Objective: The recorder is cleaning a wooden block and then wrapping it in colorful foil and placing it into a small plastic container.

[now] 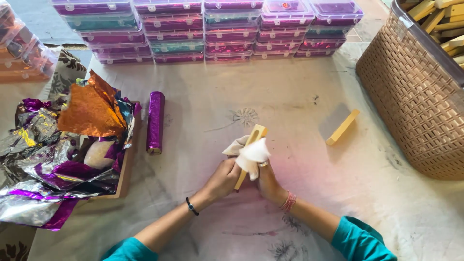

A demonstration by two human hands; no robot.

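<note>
While your left hand (223, 178) grips the wooden block (250, 151) and your right hand (267, 180) clamps the white cloth (251, 154) on it, loose fingers may let the block slip.

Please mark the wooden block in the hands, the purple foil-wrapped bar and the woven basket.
wooden block (257, 131): head view, on its bare upper end above the cloth.
purple foil-wrapped bar (155, 122): head view, middle of its length.
woven basket (411, 92): head view, on its latticed side wall.
</note>
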